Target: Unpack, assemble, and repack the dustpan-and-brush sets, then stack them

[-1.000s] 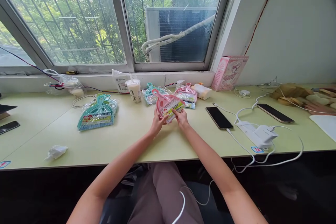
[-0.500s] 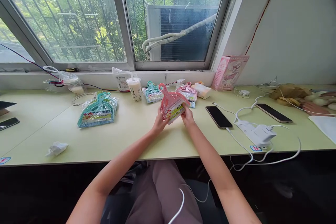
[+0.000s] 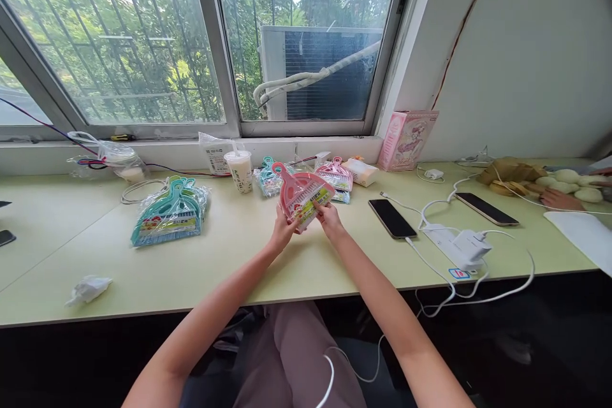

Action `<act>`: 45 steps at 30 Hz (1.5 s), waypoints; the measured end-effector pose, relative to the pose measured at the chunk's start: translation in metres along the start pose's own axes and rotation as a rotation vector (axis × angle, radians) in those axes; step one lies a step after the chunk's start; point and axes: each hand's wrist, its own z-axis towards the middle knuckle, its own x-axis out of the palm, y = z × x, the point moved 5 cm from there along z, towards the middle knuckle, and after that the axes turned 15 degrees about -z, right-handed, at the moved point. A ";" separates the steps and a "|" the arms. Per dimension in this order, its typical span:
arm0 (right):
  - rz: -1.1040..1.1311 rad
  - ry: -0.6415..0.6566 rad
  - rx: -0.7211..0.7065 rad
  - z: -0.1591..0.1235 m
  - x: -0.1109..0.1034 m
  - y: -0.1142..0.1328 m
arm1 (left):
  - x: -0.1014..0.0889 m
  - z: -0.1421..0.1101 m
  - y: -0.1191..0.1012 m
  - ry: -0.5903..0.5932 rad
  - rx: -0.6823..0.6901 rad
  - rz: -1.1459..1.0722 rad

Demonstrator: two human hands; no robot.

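Presently holding one pink dustpan set over the desk, with left hand and right hand both closed in a two-sided grip on its lower part. Could slip from too slack a hold on slick wrapping. Count one cup far left, two phones right, one teal stack left, too overlapped to tally.

You are sitting in what looks like a shared workroom or office: one long, pale green surface runs beneath a sliding window, with a red-and-blue label stuck near its front edge. Along it you have a white power strip, smartphones, a drink cup and several bagged dustpan-and-brush sets, and another person's hand shows at the same surface, farther along to your right.
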 end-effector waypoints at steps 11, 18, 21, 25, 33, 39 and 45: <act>0.104 -0.175 -0.106 0.003 -0.018 0.013 | 0.026 -0.015 0.011 0.274 -0.288 0.107; 0.083 -0.085 -0.123 0.000 -0.007 0.012 | -0.008 0.013 -0.010 -0.070 -0.042 -0.050; 0.039 -0.048 -0.084 -0.003 0.001 0.006 | -0.003 0.014 -0.014 0.011 -0.012 -0.277; 0.017 -0.069 -0.060 -0.006 0.007 -0.001 | 0.003 0.012 -0.005 0.146 -0.110 -0.372; 0.020 -0.039 -0.013 0.000 0.001 -0.003 | -0.001 0.009 0.006 0.093 -0.168 -0.267; 0.005 0.053 -0.016 0.000 0.002 0.000 | -0.001 0.007 -0.005 0.065 -0.124 -0.229; 0.005 0.073 0.004 0.000 0.002 -0.002 | -0.004 0.007 -0.004 0.014 -0.119 -0.201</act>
